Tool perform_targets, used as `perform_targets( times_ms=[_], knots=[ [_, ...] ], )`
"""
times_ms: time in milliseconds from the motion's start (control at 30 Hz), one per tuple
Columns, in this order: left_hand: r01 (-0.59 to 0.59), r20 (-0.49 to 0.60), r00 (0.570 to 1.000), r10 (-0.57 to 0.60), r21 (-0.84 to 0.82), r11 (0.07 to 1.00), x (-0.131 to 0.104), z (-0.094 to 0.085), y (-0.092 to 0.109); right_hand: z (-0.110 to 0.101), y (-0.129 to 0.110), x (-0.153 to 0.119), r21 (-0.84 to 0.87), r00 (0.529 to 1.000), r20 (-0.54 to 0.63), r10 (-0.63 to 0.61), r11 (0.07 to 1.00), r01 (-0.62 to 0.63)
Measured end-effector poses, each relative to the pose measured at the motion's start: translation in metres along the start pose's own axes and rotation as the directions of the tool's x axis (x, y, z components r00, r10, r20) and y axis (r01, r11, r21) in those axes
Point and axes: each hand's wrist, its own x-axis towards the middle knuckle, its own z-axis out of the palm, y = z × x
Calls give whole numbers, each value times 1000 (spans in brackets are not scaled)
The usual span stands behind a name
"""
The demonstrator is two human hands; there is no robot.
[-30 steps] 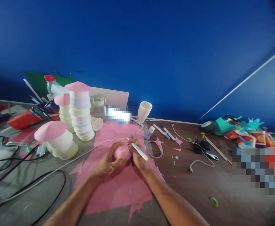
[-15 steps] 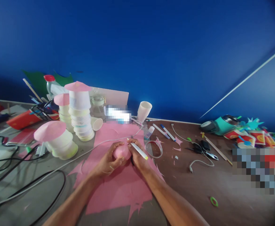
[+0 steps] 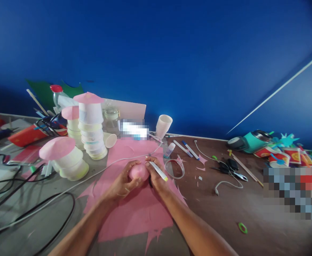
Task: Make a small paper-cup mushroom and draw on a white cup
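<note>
A small pink paper cone (image 3: 139, 172) is gripped in my left hand (image 3: 125, 181), whose fingers and thumb curl round its edge. My right hand (image 3: 156, 176) is closed beside the cone, with a white marker (image 3: 158, 171) lying slantwise across it, yellow end towards me. Its fingertips are close to the cone's right edge; whether they touch it I cannot tell. Something dark shows under the right hand, too hidden to name. Below both hands lies a pink paper sheet (image 3: 134, 220) with ragged cut edges.
Stacked white paper cups (image 3: 91, 137) with pink cone tops stand at the left. Cables (image 3: 73, 183) cross the table there. A tape roll (image 3: 174, 169), a glue bottle (image 3: 169, 150), pens (image 3: 190, 150) and paper scraps lie to the right. Keys (image 3: 233, 164) lie farther right.
My right hand has shifted very slightly to the right with the marker. My left hand holds the pink cone in the same place.
</note>
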Motion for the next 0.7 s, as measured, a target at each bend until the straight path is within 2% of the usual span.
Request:
perform_targets(
  times_ms=[133,267,367,500,567,700],
  knots=[
    [98,44,994,-95,-58,994,0,1,6,-2,-4,-2,-96,990,-61,-126,988,120],
    [68,5,998,-68,-5,998,-1,1,6,-3,-13,-10,-193,949,-35,-312,934,300],
    [31,9,999,-31,27,999,-2,-1,3,-3,-15,-15,-227,886,84,-455,857,462],
    [-21,24,1000,21,17,1000,-1,-2,-1,-3,-14,-17,-211,738,250,-626,709,673],
    [-16,45,999,16,3,1000,0,-3,-2,-2,-16,-17,-218,685,301,-664,651,727],
    [-45,60,997,45,-9,999,2,-4,-1,-1,-21,-17,-263,663,389,-640,612,746]
  ],
)
